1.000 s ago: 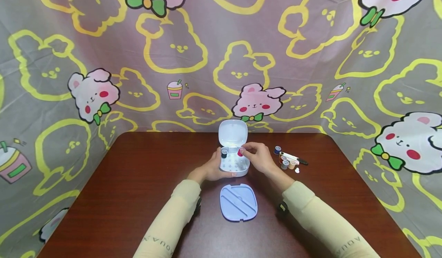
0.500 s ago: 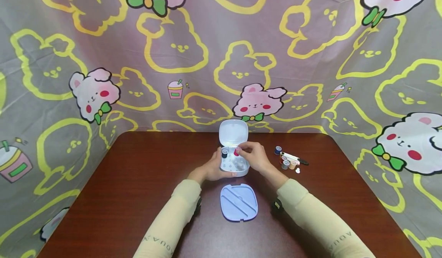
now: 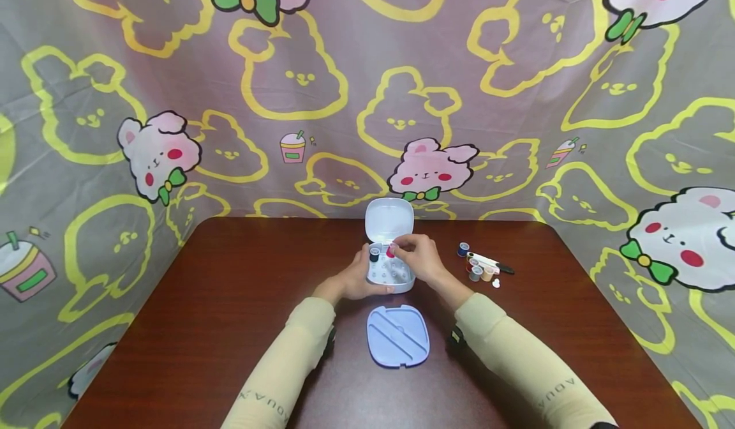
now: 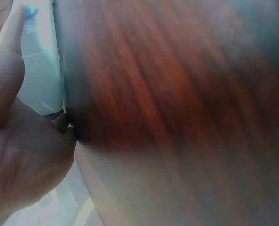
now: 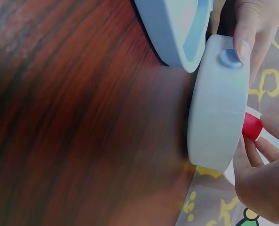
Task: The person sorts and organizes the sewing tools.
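Note:
A pale sewing box [image 3: 392,288] stands on the table with its lid [image 3: 389,219] raised, rows of small pegs inside. My left hand [image 3: 350,279] grips the box's left side; in the right wrist view its thumb lies by the blue button [image 5: 230,57] on the front. Between thumb and fingers, my right hand [image 3: 423,258] pinches a red thread spool [image 5: 252,126] at the back row of pegs. Left of it, a black thread spool [image 3: 374,255] stands inside the box. The left wrist view shows the left palm [image 4: 21,160] against the box wall [image 4: 43,75].
A flat blue tray [image 3: 398,336] with diagonal ridges lies in front of the box. To the right are a dark blue spool [image 3: 462,249], a grey spool [image 3: 476,274], a beige spool [image 3: 487,274], a white stick with a black end [image 3: 488,263] and a small white piece [image 3: 496,283].
My right hand has carried the red spool left and slightly down, from the box's right edge to beside the black spool. The left hand stays on the box.

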`<state>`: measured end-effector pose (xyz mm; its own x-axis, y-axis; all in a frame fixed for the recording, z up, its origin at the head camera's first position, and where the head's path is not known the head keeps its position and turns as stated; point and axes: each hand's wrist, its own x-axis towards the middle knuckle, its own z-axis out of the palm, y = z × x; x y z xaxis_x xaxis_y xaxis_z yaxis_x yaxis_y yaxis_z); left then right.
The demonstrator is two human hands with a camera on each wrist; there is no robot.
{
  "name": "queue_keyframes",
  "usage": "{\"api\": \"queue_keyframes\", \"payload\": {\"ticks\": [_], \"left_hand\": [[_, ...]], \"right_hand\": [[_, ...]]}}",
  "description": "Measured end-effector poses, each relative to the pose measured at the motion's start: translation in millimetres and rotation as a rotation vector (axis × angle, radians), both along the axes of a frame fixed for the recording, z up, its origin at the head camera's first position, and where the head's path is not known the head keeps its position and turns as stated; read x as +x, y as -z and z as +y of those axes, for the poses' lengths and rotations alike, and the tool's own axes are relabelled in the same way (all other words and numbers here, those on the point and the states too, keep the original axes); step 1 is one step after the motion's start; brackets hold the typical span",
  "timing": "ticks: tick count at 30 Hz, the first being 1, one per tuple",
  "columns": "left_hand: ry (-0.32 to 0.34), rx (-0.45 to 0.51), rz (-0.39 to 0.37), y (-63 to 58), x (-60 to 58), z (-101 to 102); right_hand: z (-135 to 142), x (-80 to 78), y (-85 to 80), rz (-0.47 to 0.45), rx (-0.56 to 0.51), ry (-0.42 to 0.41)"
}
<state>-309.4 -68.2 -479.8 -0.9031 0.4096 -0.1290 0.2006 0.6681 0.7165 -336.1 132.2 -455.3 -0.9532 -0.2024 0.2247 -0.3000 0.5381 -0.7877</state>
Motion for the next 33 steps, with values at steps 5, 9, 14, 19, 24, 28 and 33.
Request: {"api": "queue_keyframes", "payload": {"ticks": [5,9,14,19,24,28,33], "left_hand": [[0.004,0.002,0.007,-0.2,0.4,0.2],[0.01,0.006,0.012,0.4,0.1,-0.1],[0.009,-0.001,0.011,1.1,-0.6,-0.2],[0.004,-0.01,0.008,0.8,-0.6,0.1],[0.006,-0.013,0.01,-0.1,0.0,0.3],[0.003,-0.017,0.006,-0.8,0.5,0.5],[0.001,-0.024,0.009,-0.6,0.1,0.3]], "right_hand": [[-1.8,-1.0,1.0,-0.002,0.018,0.012],[-3.6,-2.8,2.8,-0.019,0.027,0.025],[-5.8,-5.1,4.0,-0.031,0.052,0.039],[-7.6,-7.1,4.6,-0.028,0.071,0.045],[-9.8,-8.7,6.0,-0.004,0.094,0.046],[-11.8,-9.9,7.1,0.005,0.106,0.045],[-13.9,-11.4,8.0,0.009,0.126,0.046]]}}
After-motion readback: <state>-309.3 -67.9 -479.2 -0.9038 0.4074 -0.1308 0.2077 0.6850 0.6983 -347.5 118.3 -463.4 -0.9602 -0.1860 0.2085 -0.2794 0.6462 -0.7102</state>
